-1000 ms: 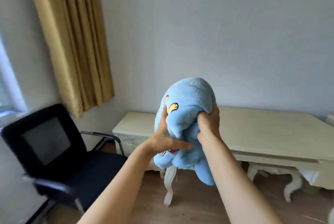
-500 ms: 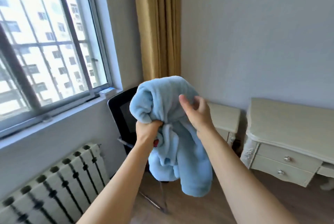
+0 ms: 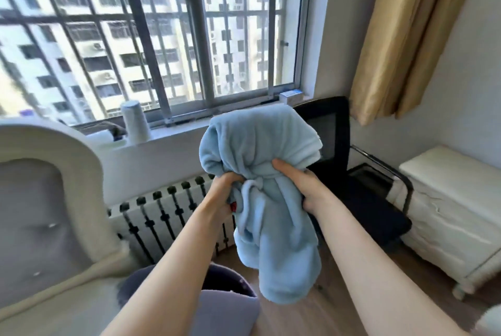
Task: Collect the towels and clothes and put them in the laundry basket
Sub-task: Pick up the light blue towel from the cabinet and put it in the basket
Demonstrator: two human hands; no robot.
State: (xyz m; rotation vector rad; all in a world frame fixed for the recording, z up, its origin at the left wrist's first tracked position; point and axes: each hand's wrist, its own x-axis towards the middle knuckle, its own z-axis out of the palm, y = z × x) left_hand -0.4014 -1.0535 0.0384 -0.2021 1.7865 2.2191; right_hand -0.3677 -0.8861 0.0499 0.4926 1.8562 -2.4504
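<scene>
Before the window (image 3: 162,37) we hold the blue towel (image 3: 265,200) bunched chest-high, left hand (image 3: 225,194) and right hand (image 3: 303,186) both clenched on it so nothing trails, above what may be the basket (image 3: 233,284).

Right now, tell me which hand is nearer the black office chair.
Right. The right hand grips the blue fleece garment directly in front of the black office chair; the left hand grips it farther left, over the radiator.

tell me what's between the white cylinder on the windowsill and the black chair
In the head view, the bunched blue fleece garment, gripped by both hands, hangs between the cylinder and the chair.
</scene>
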